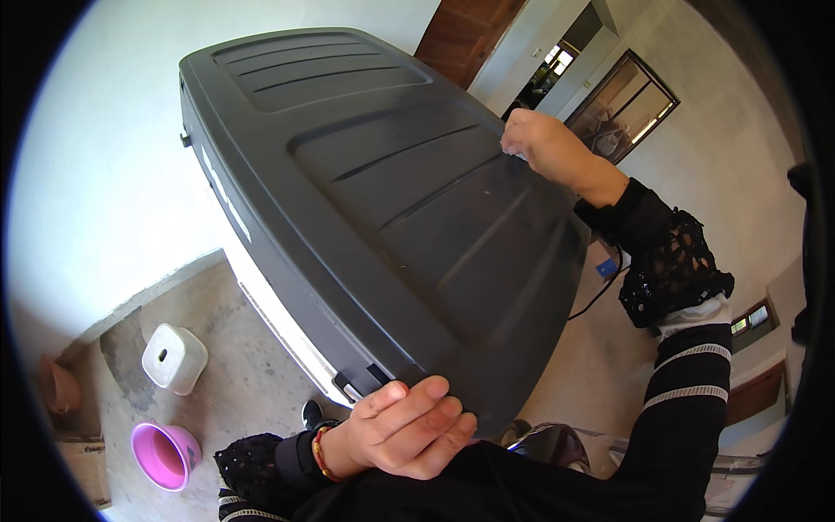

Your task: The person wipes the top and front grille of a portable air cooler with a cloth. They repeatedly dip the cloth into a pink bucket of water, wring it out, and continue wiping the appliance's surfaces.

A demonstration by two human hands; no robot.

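Note:
A large dark grey plastic panel with moulded grooves (391,169) fills the middle of the head view, tilted, with a white edge below its left side. My left hand (408,430) rests its fingers on the panel's near corner, thumb side by a small dark latch (378,375). At the panel's far right edge, my right hand (535,143) pinches a small piece of pale cloth or tissue (513,154) against the surface. What lies under the panel is mostly hidden.
On the concrete floor at left stand a white plastic stool (175,359) and a pink bucket (166,457). A black cable (597,297) hangs right of the panel. A wooden door (463,39) and a framed window (623,107) are behind.

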